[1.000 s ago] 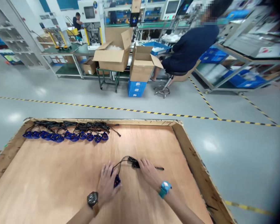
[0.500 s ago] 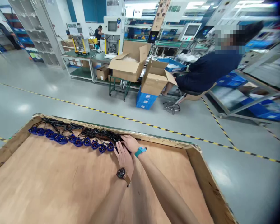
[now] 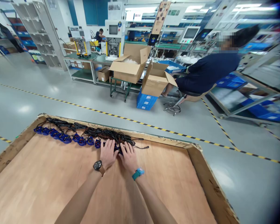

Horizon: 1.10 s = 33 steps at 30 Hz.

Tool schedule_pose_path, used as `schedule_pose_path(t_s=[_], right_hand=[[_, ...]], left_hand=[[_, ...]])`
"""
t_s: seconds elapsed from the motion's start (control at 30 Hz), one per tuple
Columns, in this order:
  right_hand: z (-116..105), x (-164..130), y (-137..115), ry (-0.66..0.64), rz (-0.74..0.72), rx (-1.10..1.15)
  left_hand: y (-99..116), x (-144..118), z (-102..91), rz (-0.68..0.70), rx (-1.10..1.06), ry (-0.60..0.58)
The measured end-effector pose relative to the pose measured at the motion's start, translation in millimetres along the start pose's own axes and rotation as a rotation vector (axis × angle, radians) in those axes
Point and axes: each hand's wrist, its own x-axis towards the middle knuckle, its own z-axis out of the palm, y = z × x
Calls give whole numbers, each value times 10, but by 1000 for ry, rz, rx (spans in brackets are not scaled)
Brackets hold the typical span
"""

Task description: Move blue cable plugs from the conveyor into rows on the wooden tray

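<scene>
Blue round parts (image 3: 81, 141) in a left-right row along the far wall (image 3: 168, 142) of the wooden bench (image 3: 60, 174), black cables (image 3: 102, 133) on their far side. Row's right end lies just beyond and between left hand (image 3: 108, 154) and right hand (image 3: 129, 157), thumbs close together. Both grips: fingers part-spread, curled over; cannot tell if either has hold. Right hand nearer the loose cable end (image 3: 146, 147).
</scene>
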Motion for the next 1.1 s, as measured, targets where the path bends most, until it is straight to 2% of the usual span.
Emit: schedule_pose_path(t_s=[0.17, 0.43, 0.5, 0.57, 0.63, 0.7, 0.77, 0.9, 0.93, 0.97, 1.0, 1.07, 1.1], right_hand=[[89, -16, -47, -32, 79, -97], [64, -2, -33, -91, 63, -146], [90, -69, -22, -46, 39, -128], [129, -244, -54, 56, 24, -80], [189, -546, -163, 165, 13, 14], [268, -953, -366, 226, -36, 152], [348, -1415, -649, 218, -157, 316], [436, -2325, -1335, 93, -409, 669], [439, -2538, -1507, 39, -469, 763], [434, -2749, -1665, -37, -534, 851], [424, -2960, -1803, -146, -609, 924], [384, -3379, -1978, -452, -794, 1019], [356, -3582, -2007, -623, -889, 1034]], left_hand=[[-113, 46, -8, 135, -52, -69], [-110, 29, -73, 143, -79, -62], [-61, -73, -141, 141, -71, -55], [39, -327, -233, 112, -78, -30], [199, -787, -335, 32, -89, 32], [423, -1459, -433, -93, -89, 120], [719, -2297, -530, -278, -95, 216], [1551, -4120, -736, -833, -69, 437], [1803, -4544, -787, -998, -81, 413], [2068, -4938, -832, -1154, -111, 329], [2347, -5298, -868, -1326, -156, 194], [2946, -5892, -896, -1672, -290, -56], [3267, -6114, -880, -1818, -366, -114]])
